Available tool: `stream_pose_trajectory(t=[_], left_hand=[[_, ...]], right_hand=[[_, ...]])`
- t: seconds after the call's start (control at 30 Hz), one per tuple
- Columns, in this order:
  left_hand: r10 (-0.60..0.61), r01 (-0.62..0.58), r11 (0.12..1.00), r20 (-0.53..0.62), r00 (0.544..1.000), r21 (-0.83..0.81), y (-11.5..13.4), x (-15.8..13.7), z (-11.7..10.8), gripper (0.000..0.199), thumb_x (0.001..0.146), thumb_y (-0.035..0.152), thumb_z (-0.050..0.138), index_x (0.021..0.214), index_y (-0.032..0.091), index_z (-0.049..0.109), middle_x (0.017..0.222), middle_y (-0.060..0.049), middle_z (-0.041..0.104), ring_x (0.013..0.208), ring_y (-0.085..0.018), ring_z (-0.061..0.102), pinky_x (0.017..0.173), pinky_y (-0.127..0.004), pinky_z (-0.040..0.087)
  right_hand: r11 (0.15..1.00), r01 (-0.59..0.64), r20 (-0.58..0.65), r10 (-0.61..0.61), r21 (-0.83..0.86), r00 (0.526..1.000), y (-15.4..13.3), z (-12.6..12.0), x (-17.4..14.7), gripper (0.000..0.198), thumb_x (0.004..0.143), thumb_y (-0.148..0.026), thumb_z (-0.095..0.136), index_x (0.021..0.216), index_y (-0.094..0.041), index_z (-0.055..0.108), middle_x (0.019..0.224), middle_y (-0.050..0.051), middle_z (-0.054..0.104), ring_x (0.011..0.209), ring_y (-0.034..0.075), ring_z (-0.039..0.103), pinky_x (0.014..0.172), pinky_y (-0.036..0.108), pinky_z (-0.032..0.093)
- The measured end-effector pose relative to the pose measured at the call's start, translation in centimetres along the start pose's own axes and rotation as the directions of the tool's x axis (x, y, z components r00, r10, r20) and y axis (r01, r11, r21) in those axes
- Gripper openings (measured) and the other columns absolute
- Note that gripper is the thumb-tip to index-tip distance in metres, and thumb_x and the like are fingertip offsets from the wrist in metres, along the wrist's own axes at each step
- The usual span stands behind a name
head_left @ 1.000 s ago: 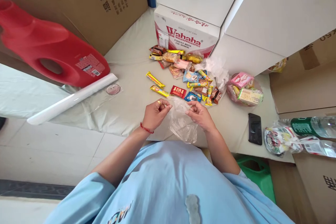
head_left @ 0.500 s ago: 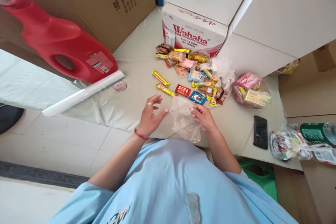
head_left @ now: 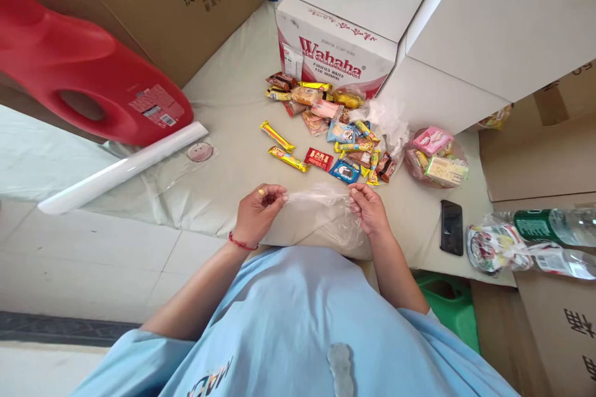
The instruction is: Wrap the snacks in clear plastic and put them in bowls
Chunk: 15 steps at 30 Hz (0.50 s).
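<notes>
A clear plastic bag (head_left: 326, 214) is stretched between my two hands, close in front of my shirt. My left hand (head_left: 259, 214) pinches one upper corner of it between thumb and fingers. The opposite corner is pinched by my right hand (head_left: 370, 208). Just beyond the bag lie wrapped snacks: a red packet (head_left: 319, 159), a blue packet (head_left: 345, 170) and two yellow snack sticks, the nearer one (head_left: 287, 159) left of the red packet. A heap of more snacks (head_left: 321, 108) lies farther back.
Behind the heap stands a Wahaha water carton (head_left: 338, 56). To the right are a bowl of snacks (head_left: 435, 158), a phone (head_left: 451, 227) and a plastic bottle (head_left: 554, 226). A white roll (head_left: 123, 167) and a big red jug (head_left: 107, 74) are at left.
My left hand has closed on the bag's left corner, where before its fingers were apart beside it. The bag is now pulled wider between both hands. The view has shifted slightly.
</notes>
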<state>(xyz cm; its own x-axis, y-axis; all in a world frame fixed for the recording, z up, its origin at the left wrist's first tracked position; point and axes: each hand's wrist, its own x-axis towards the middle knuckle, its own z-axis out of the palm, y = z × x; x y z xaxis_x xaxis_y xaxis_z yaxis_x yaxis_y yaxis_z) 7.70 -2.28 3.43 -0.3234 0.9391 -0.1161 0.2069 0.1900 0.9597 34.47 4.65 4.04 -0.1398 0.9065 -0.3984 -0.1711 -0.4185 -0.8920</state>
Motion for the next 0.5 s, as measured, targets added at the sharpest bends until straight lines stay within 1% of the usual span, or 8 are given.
stream_pose_trajectory(t=[0.13, 0.2, 0.23, 0.3, 0.37, 0.4, 0.43, 0.5], left_hand=[[-0.098, 0.087, 0.992, -0.132, 0.986, -0.090, -0.5, -1.8, -2.0, 0.027, 0.076, 0.046, 0.077, 0.085, 0.022, 0.071, 0.080, -0.001, 0.069, 0.071, -0.015, 0.060, 0.069, -0.027, 0.050], [-0.170, 0.148, 0.975, -0.131, 0.977, -0.163, -1.0, -2.8, -3.0, 0.029, 0.075, 0.048, 0.077, 0.084, 0.021, 0.070, 0.073, 0.000, 0.066, 0.066, -0.014, 0.057, 0.064, -0.027, 0.048], [-0.210, 0.193, 0.965, -0.086, 0.974, -0.175, -1.4, -3.3, -3.5, 0.030, 0.075, 0.049, 0.077, 0.084, 0.021, 0.070, 0.070, 0.000, 0.065, 0.063, -0.014, 0.055, 0.062, -0.027, 0.047], [-0.286, 0.294, 0.949, 0.087, 0.954, -0.113, -2.3, -4.2, -4.9, 0.034, 0.072, 0.053, 0.079, 0.082, 0.021, 0.070, 0.066, 0.000, 0.064, 0.061, -0.015, 0.056, 0.058, -0.027, 0.046], [-0.335, 0.341, 0.940, 0.274, 0.901, 0.029, -3.2, -4.8, -6.5, 0.040, 0.069, 0.058, 0.080, 0.080, 0.021, 0.071, 0.066, -0.002, 0.067, 0.063, -0.018, 0.060, 0.057, -0.028, 0.046], [-0.350, 0.337, 0.937, 0.321, 0.880, 0.097, -3.5, -4.8, -7.4, 0.043, 0.069, 0.062, 0.079, 0.079, 0.021, 0.072, 0.068, -0.004, 0.069, 0.064, -0.019, 0.062, 0.057, -0.028, 0.047], [-0.355, 0.324, 0.935, 0.325, 0.877, 0.147, -3.8, -4.7, -8.2, 0.048, 0.071, 0.068, 0.076, 0.079, 0.021, 0.073, 0.070, -0.005, 0.070, 0.066, -0.020, 0.063, 0.057, -0.029, 0.047], [-0.338, 0.295, 0.934, 0.228, 0.913, 0.203, -3.8, -3.7, -9.2, 0.058, 0.080, 0.077, 0.062, 0.081, 0.020, 0.074, 0.075, -0.008, 0.073, 0.070, -0.021, 0.065, 0.056, -0.029, 0.048]], right_hand=[[0.994, 0.106, -0.092, -0.108, -0.023, 0.990, 0.7, 0.5, 0.7, 0.043, 0.071, -0.054, 0.082, 0.095, -0.025, 0.062, 0.067, -0.008, 0.050, 0.048, 0.006, 0.037, 0.044, 0.021, 0.025], [0.993, 0.117, -0.104, -0.120, -0.034, 0.987, 1.0, 0.4, 0.9, 0.042, 0.072, -0.053, 0.082, 0.095, -0.024, 0.062, 0.067, -0.007, 0.051, 0.048, 0.007, 0.038, 0.045, 0.022, 0.026], [0.993, 0.112, -0.105, -0.116, -0.045, 0.988, 1.2, 0.3, 0.9, 0.041, 0.072, -0.053, 0.081, 0.094, -0.024, 0.062, 0.067, -0.007, 0.051, 0.049, 0.007, 0.038, 0.045, 0.022, 0.026], [0.992, 0.097, -0.116, -0.105, -0.078, 0.988, 1.6, -0.1, 0.9, 0.039, 0.073, -0.051, 0.080, 0.094, -0.023, 0.062, 0.066, -0.007, 0.051, 0.049, 0.008, 0.037, 0.045, 0.022, 0.026], [0.985, 0.105, -0.148, -0.125, -0.137, 0.981, 2.1, -0.8, 0.9, 0.036, 0.075, -0.050, 0.078, 0.093, -0.023, 0.063, 0.066, -0.007, 0.051, 0.050, 0.009, 0.038, 0.046, 0.023, 0.027], [0.977, 0.118, -0.164, -0.148, -0.179, 0.975, 2.3, -1.3, 0.8, 0.034, 0.077, -0.050, 0.077, 0.093, -0.023, 0.064, 0.067, -0.006, 0.052, 0.051, 0.009, 0.039, 0.047, 0.023, 0.028], [0.965, 0.134, -0.173, -0.175, -0.225, 0.969, 2.5, -1.7, 0.7, 0.033, 0.078, -0.050, 0.076, 0.093, -0.022, 0.064, 0.068, -0.006, 0.054, 0.053, 0.010, 0.040, 0.048, 0.024, 0.029], [0.936, 0.168, -0.161, -0.226, -0.310, 0.961, 2.7, -2.6, 0.4, 0.031, 0.081, -0.050, 0.074, 0.091, -0.022, 0.065, 0.072, -0.003, 0.059, 0.056, 0.011, 0.042, 0.050, 0.025, 0.032]])
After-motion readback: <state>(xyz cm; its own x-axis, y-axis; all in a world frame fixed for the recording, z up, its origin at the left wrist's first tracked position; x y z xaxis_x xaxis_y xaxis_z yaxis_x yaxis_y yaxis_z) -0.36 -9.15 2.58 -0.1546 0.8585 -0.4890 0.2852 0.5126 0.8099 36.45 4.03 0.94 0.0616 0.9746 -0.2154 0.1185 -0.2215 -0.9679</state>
